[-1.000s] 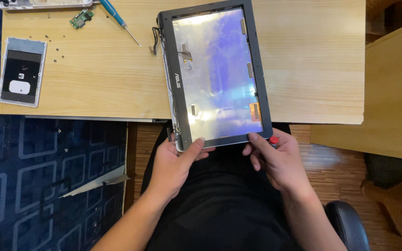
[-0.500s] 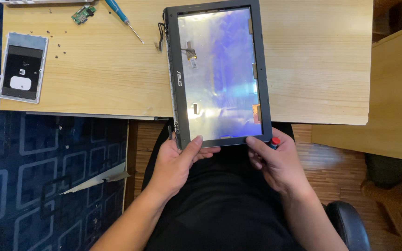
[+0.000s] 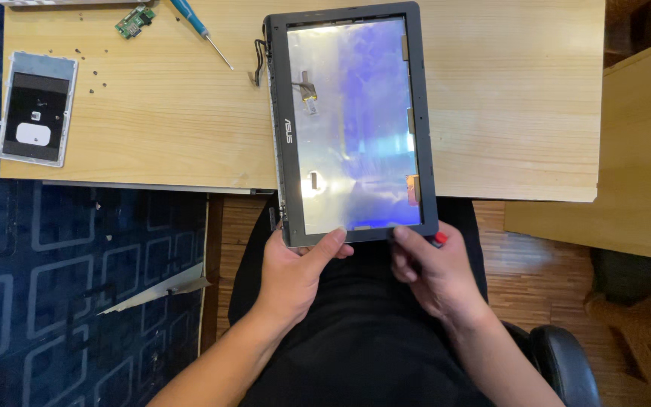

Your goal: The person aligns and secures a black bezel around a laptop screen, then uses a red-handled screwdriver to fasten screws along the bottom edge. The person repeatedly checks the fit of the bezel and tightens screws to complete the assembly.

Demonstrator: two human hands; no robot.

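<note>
A dark grey laptop lid frame (image 3: 423, 113) with a shiny silver inner back panel (image 3: 352, 120) lies half on the wooden table (image 3: 160, 128), its near end hanging over my lap. My left hand (image 3: 295, 271) grips the near left corner, thumb on the bezel. My right hand (image 3: 435, 271) holds the near right corner, and a small red-tipped object (image 3: 440, 239) shows between its fingers. Thin black cables (image 3: 256, 60) trail from the lid's far left corner.
On the table's left lies a grey rectangular cover plate (image 3: 35, 109) with loose screws (image 3: 96, 75) scattered beside it. A small green circuit board (image 3: 135, 20) and a blue-handled screwdriver (image 3: 197, 29) sit at the far edge. A second wooden surface (image 3: 642, 151) stands right.
The lid's near end has slid slightly rightward and both hands have shifted with it. The grips look the same.
</note>
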